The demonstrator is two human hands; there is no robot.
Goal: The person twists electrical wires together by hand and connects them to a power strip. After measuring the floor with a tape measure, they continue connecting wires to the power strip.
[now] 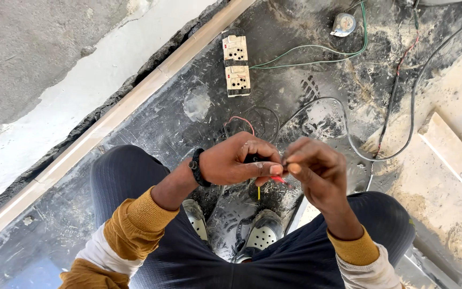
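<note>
My left hand [237, 160] is closed around a small black electrical part, mostly hidden in the fingers, with a red wire [280, 180] and a thin yellow wire [258, 192] sticking out below. My right hand [314, 165] pinches the end of a wire between thumb and forefinger, right against the left fingertips. Both hands hover above my knees and my grey perforated shoes [263, 235]. A black band [195, 167] sits on my left wrist.
Two cream socket plates [236, 65] lie on the dusty black floor ahead, with green wire [316, 51] and black cable [402, 134] trailing right. A tape roll [343, 24] sits at the top. A pale wooden strip [135, 99] runs diagonally left; a board [455, 155] lies right.
</note>
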